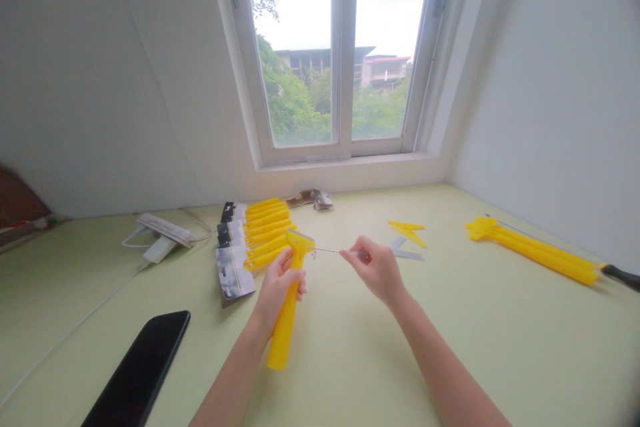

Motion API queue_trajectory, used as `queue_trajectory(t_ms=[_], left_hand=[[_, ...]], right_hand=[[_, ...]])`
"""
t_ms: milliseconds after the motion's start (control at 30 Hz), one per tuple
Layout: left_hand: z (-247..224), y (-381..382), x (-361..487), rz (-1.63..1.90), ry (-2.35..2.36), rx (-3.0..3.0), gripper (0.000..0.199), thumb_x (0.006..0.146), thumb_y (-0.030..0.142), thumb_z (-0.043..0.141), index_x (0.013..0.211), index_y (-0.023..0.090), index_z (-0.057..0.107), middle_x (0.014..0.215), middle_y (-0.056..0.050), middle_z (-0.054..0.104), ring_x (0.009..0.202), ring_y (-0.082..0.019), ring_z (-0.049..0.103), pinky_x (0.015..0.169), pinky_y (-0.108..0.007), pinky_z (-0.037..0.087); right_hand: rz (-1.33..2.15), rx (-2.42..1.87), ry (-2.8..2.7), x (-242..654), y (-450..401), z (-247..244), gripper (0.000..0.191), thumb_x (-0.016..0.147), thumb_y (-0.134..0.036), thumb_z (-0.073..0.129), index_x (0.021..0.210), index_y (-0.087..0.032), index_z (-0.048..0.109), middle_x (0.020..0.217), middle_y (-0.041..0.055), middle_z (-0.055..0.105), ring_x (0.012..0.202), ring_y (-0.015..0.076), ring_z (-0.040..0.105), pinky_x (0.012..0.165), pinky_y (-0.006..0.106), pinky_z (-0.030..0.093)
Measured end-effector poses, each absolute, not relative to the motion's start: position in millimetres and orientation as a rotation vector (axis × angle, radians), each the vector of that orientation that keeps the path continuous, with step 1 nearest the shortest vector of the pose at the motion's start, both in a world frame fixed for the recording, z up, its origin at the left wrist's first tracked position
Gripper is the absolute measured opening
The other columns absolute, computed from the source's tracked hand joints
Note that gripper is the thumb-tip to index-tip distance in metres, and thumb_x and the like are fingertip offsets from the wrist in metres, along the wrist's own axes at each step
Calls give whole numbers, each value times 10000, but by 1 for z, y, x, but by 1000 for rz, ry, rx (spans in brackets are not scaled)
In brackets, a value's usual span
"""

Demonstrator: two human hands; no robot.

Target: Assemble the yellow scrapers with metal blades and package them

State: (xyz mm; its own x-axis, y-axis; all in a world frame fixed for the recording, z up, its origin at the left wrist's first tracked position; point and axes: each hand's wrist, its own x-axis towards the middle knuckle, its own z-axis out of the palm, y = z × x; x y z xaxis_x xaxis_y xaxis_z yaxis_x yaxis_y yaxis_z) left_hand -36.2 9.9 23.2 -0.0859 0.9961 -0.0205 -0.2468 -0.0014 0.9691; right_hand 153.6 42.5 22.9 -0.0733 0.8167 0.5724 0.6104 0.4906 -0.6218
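Observation:
My left hand (279,280) is wrapped round a yellow scraper (286,330), its head tilted up and its handle pointing down towards me. A thin metal edge shows along the top of the head. In my right hand (376,267) is a screwdriver (327,251), gripped near its handle, with the thin shaft pointing left. Its tip reaches the side of the scraper head, by a small metal part; whether it touches cannot be told. Just beyond my right hand lie grey metal blades (407,253) and flat yellow plastic strips (407,230).
Packaged yellow scrapers (267,223) lie in a row at the back left. A black phone (137,370) is front left, and a white power strip (165,230) with cables lies behind it. More yellow scrapers (540,253) and a black-handled tool (620,276) lie at right.

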Motion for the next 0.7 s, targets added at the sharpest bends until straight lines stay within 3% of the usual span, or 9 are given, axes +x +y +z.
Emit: queue_trajectory(t_ms=[467,700], left_hand=[[21,10,-35,1341,1105,1032,441,595,150,532,1030,138,458,956,-70,585,375,-23,432,342,-183,330],[17,12,-32,1332,1118,1011,444,579,150,564,1011,151,462,895,-42,584,370,-32,443,332,-191,331]], right_hand=[[315,-1289,-1771,153,46,18,318,733,-465,518,584,-187,555,481,-14,543,455,112,485,469,214,335],[298,-1304,-1736,153,47,19,299,744,-446,493,604,-191,562,485,-14,546,462,121,498,471,218,343]])
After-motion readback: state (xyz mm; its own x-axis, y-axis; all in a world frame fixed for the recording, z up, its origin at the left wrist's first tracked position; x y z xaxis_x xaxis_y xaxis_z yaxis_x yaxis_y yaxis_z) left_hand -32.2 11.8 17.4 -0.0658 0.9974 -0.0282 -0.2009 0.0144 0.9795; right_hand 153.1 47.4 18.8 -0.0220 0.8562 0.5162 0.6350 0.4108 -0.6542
